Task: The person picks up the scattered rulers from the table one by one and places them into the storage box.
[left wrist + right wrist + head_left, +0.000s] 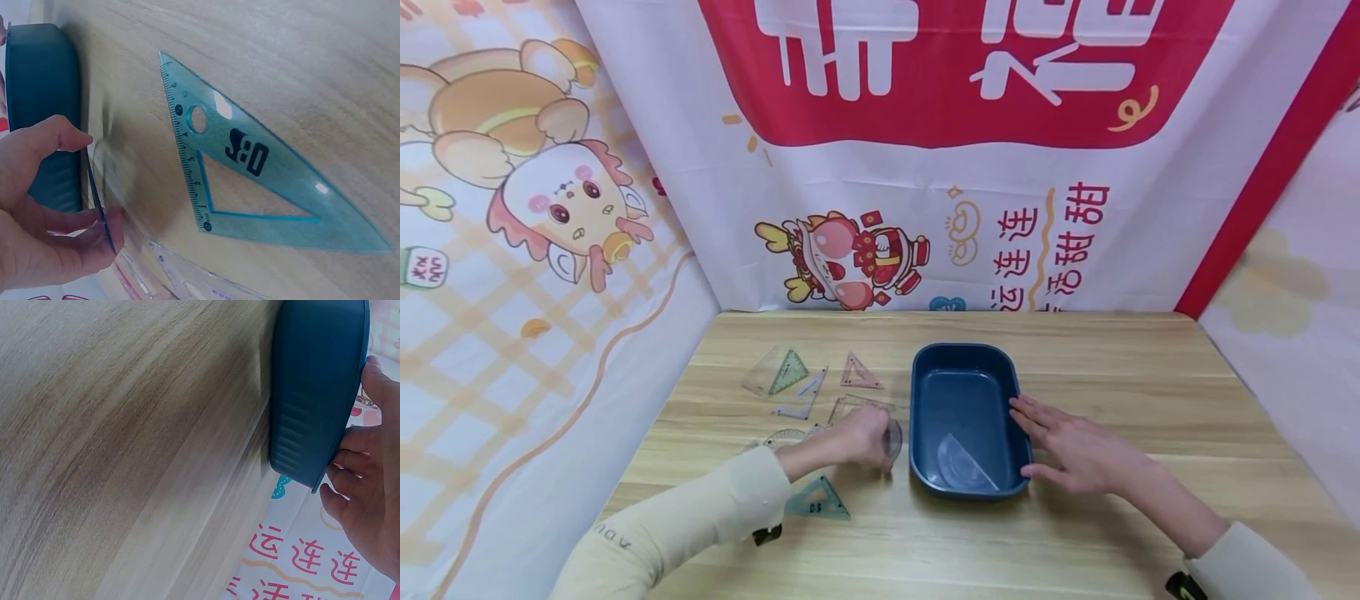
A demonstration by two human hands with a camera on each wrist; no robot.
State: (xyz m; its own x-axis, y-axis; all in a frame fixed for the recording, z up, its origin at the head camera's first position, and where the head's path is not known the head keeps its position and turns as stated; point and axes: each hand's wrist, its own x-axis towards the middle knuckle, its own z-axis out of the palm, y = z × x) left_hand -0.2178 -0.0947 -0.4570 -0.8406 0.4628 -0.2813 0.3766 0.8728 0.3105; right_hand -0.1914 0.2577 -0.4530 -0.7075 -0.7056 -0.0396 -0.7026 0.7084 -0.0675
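My left hand (863,435) pinches a clear, round-edged protractor (892,442) between thumb and fingers, just left of the blue box (1024,450). The left wrist view shows it nearly edge-on as a thin dark strip (99,203). Fairly straight fingers of my right hand (1078,450) touch the right rim of the box. Inside, a clear semicircular protractor (958,467) lies on the bottom. A teal set square (820,500) with a triangular cutout lies on the table below my left wrist.
More drawing tools lie left of the box: a green set square (788,372), a pink one (859,373), a clear bluish one (805,398) and a clear protractor (784,438) partly behind my left forearm. Printed cloth (850,167) hangs behind the wooden table (1112,358).
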